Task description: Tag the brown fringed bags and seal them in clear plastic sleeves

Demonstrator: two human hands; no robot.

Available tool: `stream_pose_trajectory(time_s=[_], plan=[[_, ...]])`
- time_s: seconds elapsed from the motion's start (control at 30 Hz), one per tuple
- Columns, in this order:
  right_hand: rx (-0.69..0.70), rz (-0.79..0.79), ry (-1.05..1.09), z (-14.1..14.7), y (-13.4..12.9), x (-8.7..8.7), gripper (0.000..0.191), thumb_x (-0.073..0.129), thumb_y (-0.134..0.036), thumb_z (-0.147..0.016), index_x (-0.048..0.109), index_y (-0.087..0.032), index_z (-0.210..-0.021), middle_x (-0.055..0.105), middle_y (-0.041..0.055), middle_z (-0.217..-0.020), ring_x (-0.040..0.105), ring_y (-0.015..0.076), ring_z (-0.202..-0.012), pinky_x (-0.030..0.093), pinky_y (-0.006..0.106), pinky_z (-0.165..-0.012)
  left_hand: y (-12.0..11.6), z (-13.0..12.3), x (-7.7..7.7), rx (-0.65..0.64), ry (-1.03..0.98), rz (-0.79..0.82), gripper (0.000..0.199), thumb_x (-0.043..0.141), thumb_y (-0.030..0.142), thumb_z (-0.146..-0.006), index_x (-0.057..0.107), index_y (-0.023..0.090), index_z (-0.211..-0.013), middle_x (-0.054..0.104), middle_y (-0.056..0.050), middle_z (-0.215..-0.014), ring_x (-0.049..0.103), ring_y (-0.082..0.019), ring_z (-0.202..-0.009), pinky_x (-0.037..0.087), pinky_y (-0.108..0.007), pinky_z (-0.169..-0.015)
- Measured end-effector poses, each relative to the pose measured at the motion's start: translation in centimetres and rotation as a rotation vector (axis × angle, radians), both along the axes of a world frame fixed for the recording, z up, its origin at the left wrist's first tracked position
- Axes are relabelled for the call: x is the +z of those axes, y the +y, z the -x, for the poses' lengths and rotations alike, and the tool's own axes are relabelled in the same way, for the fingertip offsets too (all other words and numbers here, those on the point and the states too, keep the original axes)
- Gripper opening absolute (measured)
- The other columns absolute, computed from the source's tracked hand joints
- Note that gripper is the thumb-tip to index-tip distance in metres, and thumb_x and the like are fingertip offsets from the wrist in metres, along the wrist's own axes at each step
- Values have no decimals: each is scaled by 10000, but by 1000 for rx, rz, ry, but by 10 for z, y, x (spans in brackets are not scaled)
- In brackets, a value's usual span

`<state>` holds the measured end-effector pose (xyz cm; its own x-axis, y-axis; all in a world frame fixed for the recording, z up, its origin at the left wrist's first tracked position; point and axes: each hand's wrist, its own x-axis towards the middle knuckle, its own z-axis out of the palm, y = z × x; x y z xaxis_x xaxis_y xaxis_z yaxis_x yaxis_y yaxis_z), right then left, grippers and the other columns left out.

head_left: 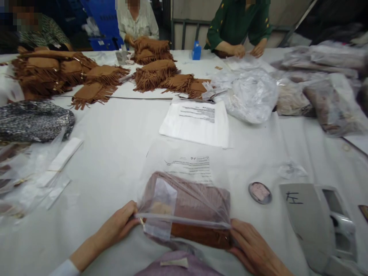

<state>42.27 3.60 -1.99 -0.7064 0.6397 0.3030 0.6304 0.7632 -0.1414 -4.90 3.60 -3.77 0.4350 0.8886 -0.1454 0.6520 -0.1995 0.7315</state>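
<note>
A brown fringed bag (201,234) lies mostly inside a clear printed plastic bag (189,165) near the table's front edge, with a white paper beside it under the film. The plastic's opening faces me, and part of the brown bag shows uncovered there. My left hand (126,220) pinches the left edge of the opening. On the right side, my right hand (250,243) grips the opposite edge, its thumb partly hidden. Just beyond sits a stack of white printed plastic bags (197,120).
Brown fringed bags (155,73) are piled across the back left. Crumpled plastic (253,94) and wrapped bags (333,99) lie at right. A small round dish (260,192) and a grey device (307,222) stand right. Three people are across the table.
</note>
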Motion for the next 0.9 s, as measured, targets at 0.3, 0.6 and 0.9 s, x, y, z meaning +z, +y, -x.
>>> stream_pose_trajectory(time_s=[0.3,0.6,0.9], plan=[[-144,158,219,13,18,-8,229,492,-173,-926,563,-159,-1144,590,80,-937,564,181,-883,522,297,-756,7,2,8,-134,11,131,210,562,297,-875,432,235,-1028,510,-57,-1061,512,-201,-981,449,-341,-882],[-144,32,285,20,16,13,197,518,-104,-895,607,-171,-1058,585,60,-848,554,157,-792,498,274,-707,7,2,-17,-29,-42,-39,68,432,221,-903,489,221,-939,557,-53,-920,561,-184,-845,497,-317,-782],[-405,17,243,34,-1,-5,233,452,-98,-920,660,-183,-984,510,11,-715,500,100,-629,431,190,-577,3,-21,-12,211,-39,-111,77,443,269,-918,461,232,-853,559,-14,-834,551,-152,-744,483,-261,-696]])
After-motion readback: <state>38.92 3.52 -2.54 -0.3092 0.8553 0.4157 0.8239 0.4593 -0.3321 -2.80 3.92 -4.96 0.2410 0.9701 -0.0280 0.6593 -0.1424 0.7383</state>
